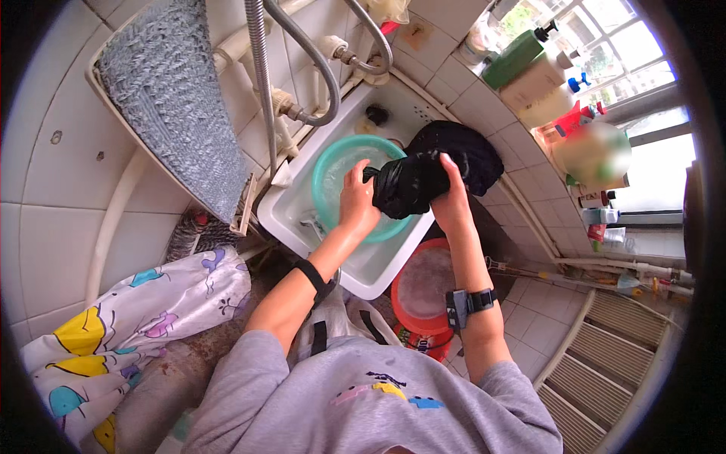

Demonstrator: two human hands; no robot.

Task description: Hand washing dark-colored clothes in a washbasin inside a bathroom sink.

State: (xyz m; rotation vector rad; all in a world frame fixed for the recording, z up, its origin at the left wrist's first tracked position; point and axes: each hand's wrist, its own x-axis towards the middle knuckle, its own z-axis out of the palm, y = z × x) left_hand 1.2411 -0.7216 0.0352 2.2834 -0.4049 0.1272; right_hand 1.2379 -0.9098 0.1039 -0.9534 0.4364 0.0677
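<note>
Above a green plastic basin (324, 187) of water, both hands hold a bundled wet black cloth (400, 187). My left hand (359, 198) grips its left end, fingers partly hidden behind it. At the other end, my right hand (451, 196) has its thumb along the fabric; the other fingers are mostly hidden. The basin stands in a white rectangular sink (363, 281). More black fabric (482, 153) lies over the sink's right edge, beside and behind the held bundle; whether the two are one piece, I cannot tell.
A red-orange basin (422, 284) with sudsy water stands below the sink's right side. Braided hoses (328, 85) hang at its back left. Pump bottles (519, 57) line the windowsill. A grey textured mat (170, 96) and a patterned curtain (153, 318) are at left, a slatted rack (595, 363) at lower right.
</note>
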